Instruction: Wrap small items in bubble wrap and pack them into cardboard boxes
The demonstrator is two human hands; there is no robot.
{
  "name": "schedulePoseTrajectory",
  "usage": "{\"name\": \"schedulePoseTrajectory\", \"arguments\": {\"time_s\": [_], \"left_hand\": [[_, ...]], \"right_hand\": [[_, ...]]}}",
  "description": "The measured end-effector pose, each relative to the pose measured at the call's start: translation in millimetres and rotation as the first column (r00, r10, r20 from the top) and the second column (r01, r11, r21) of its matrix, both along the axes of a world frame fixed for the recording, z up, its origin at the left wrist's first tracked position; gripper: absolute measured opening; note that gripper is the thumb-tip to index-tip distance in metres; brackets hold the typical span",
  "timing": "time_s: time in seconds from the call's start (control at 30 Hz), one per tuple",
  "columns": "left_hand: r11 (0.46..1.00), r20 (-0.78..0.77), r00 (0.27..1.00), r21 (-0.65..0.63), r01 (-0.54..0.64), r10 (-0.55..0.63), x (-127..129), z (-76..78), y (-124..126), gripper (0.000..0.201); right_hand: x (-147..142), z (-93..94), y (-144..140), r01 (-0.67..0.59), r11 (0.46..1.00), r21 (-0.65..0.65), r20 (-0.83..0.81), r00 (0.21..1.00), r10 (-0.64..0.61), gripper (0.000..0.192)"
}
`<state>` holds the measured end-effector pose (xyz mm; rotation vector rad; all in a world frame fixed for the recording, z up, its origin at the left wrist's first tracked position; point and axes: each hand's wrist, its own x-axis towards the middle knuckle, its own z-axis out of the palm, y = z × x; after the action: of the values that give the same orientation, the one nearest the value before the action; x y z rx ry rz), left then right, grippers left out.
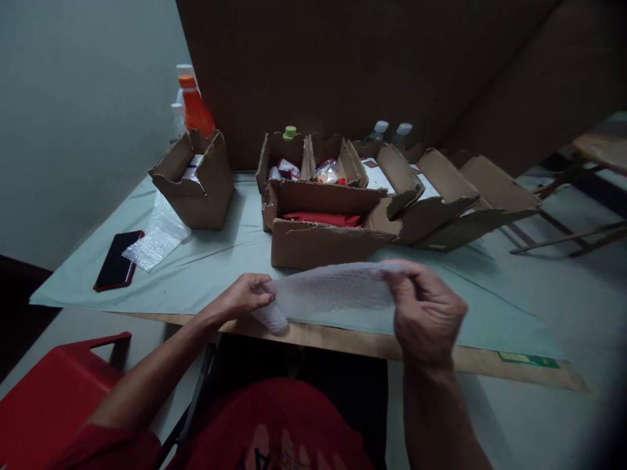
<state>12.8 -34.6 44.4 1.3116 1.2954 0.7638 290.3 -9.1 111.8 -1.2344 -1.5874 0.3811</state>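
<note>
A strip of bubble wrap point(337, 287) is stretched between my two hands, just above the front edge of the table. My left hand point(247, 294) pinches its left end, where a thicker folded or rolled part hangs below the fingers. At the other end, my right hand point(426, 310) grips the upper corner between thumb and fingers. Whether anything is wrapped inside the thick part is hidden. Beyond the strip stands a cardboard box point(328, 245) with red packets point(321, 219) in it.
Several open cardboard bins point(441, 176) line the back, holding small packages. Another cardboard bin point(208, 202) stands at left, near a bubble wrap piece point(159, 232) lying partly over a phone point(115, 261). Bottles point(196, 108) stand behind. A red stool point(63, 391) is at lower left.
</note>
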Motion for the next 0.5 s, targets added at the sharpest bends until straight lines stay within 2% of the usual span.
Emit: {"name": "schedulePoseTrajectory", "arguments": {"time_s": [0.07, 0.23, 0.3, 0.4, 0.47, 0.5], "left_hand": [[0.999, 0.03, 0.999, -0.049, -0.012, 0.014, -13.9, -5.0, -7.7, 0.026], [0.96, 0.113, 0.966, -0.182, -0.211, 0.234, -43.2, 3.2, -11.9, 0.025], [0.968, 0.086, 0.972, -0.14, -0.206, 0.219, -50.7, 5.8, -7.8, 0.027], [0.987, -0.019, 0.987, 0.0, -0.162, 0.162, -60.9, 2.3, 1.0, 0.034], [0.986, -0.219, 0.964, 0.103, -0.131, 0.151, -66.8, -4.5, 5.9, 0.037], [0.981, -0.359, 0.919, 0.154, -0.116, 0.164, -68.7, -8.3, 7.0, 0.038]], "right_hand": [[18.2, -8.7, 0.0, 0.097, 0.995, -0.04, -0.036, 0.995, -0.098, 0.027], [40.1, -44.4, -8.4, 0.217, 0.966, -0.143, -0.064, 0.972, -0.228, 0.03], [44.2, -57.9, -11.0, 0.277, 0.948, -0.155, -0.068, 0.954, -0.291, 0.032], [51.0, -80.2, -9.8, 0.331, 0.93, -0.158, -0.005, 0.942, -0.336, 0.034], [57.0, -96.6, -7.1, 0.301, 0.935, -0.186, 0.107, 0.952, -0.285, 0.036], [60.6, -104.2, -5.9, 0.284, 0.937, -0.203, 0.187, 0.951, -0.247, 0.037]]}}
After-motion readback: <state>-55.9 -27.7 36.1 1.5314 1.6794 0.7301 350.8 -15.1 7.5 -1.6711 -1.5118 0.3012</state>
